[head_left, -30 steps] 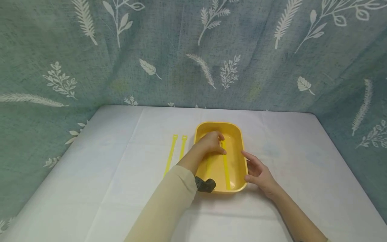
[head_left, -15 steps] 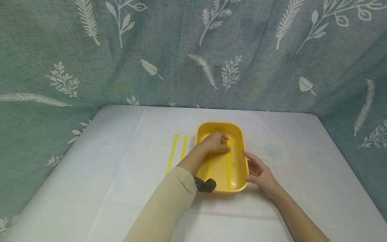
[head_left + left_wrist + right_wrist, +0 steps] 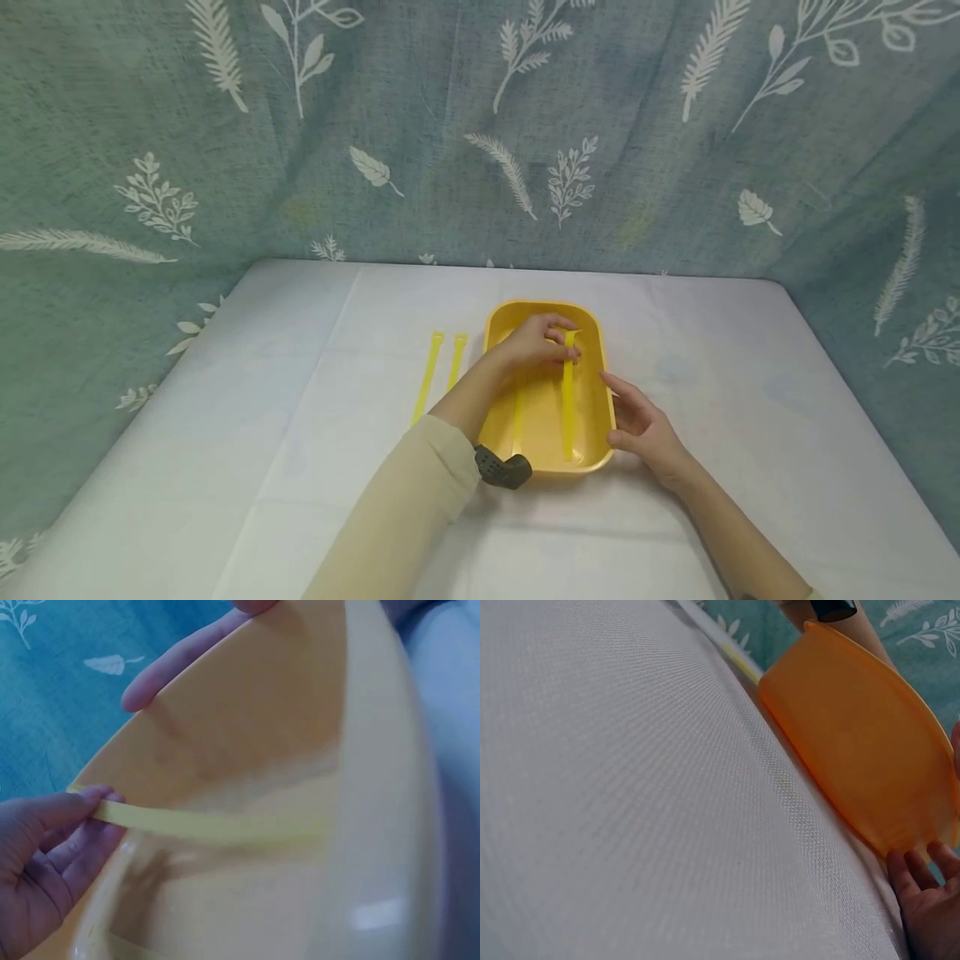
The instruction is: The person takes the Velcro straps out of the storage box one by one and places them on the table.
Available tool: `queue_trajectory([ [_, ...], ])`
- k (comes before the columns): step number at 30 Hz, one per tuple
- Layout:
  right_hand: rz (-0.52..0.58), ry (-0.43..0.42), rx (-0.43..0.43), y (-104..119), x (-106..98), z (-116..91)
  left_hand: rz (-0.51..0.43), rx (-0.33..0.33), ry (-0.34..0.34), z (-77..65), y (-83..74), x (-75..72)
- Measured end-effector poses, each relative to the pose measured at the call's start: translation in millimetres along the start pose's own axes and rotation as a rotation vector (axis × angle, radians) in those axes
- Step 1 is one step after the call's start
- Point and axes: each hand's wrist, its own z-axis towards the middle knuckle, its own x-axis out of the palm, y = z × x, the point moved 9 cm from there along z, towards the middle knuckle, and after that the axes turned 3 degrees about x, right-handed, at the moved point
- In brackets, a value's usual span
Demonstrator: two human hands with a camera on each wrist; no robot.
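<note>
In the head view, my left hand (image 3: 536, 340) reaches into a yellow plastic tray (image 3: 542, 309) and pinches the far end of a flat yellow strap (image 3: 567, 408) between thumb and fingers. The strap's near end hangs down toward the tray floor. Close up in the left wrist view, thumb and forefinger hold the same strap (image 3: 169, 821). A second yellow strap (image 3: 518, 408) lies in the left part of the tray, partly behind my left wrist. My right hand (image 3: 651, 435) rests its fingertips on the tray's right side, fingers loosely bent against the outer wall.
Left of the tray, two more yellow straps (image 3: 429, 375) with looped heads lie side by side on the white cloth (image 3: 315, 475). My left forearm covers their near ends. A green leaf-patterned curtain (image 3: 420, 167) stands behind and beside the table.
My left hand has lifted the strap's far end off the tray floor after moving it slightly right. The right hand has stayed at the tray's side.
</note>
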Motion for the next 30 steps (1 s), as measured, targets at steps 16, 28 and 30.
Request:
queue_trajectory([
  [16,0.019,-0.006,0.002,0,-2,0,-0.24,0.003,-0.011,0.1,-9.4,-14.6],
  [28,0.034,0.004,-0.035,1,-3,-2,-0.267,0.004,0.034,-4.4,-21.6,-27.8],
  [30,0.043,0.011,-0.05,2,-3,-1,-0.276,-0.001,0.033,-4.7,-21.6,-32.4],
])
